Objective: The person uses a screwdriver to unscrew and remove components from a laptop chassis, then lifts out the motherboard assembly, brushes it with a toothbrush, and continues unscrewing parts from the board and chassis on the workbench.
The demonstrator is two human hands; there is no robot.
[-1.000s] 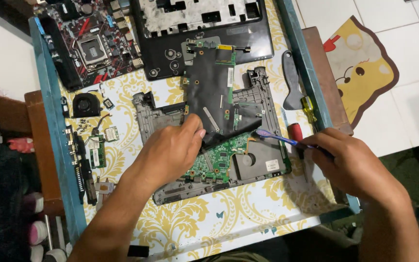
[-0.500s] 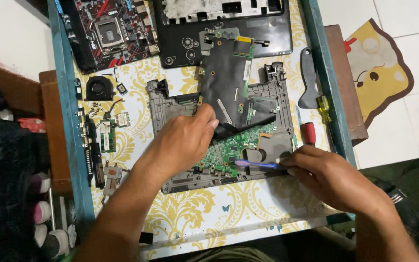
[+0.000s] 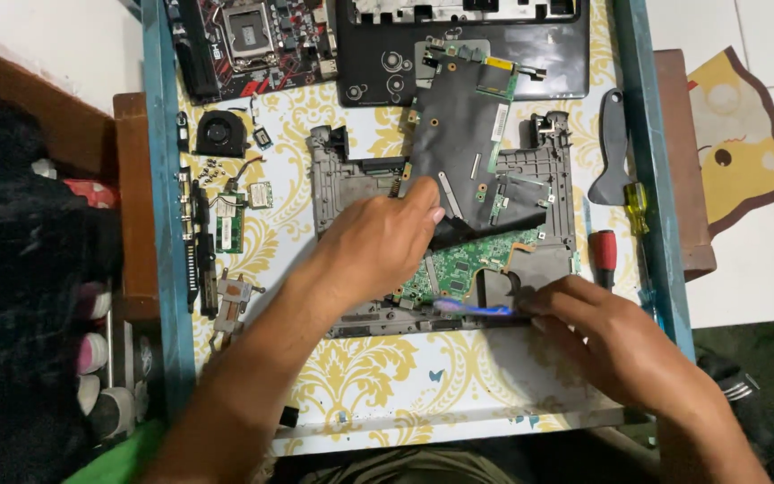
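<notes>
Opened laptop base [image 3: 445,242], a grey plastic shell with ribbed walls and hinge lugs at its far corners, lying in the middle of a table [image 3: 405,394] covered in white cloth with a yellow damask print. Inside it sits a green circuit board [image 3: 463,269], densely studded with small components; a glossy black insulating sheet [image 3: 459,143] is folded up and away from the board, and a smaller green board shows at its far edge. The left hand [image 3: 378,246] presses down at the near edge of that sheet, fingers curled and closed together, holding it back rather than gripping anything. The right hand [image 3: 602,332] pinches a slim blue-violet pry tool [image 3: 477,309] between thumb and fingertips, its tip laid nearly flat along the near rim of the base. Judged from this pose, the work goes best with the tool kept shallow and levered gently against plastic, never against the board's solder side, while the other hand steadies the shell. Beside the base on the right lie a red-handled screwdriver [image 3: 603,255], a yellow-handled screwdriver [image 3: 638,211] and a grey scraper [image 3: 611,152]. To the left are a round black fan [image 3: 219,134], a small memory module [image 3: 230,224] and loose screws. At the far edge rest a black-and-red motherboard [image 3: 257,40] and a black palm-rest cover [image 3: 463,45].
</notes>
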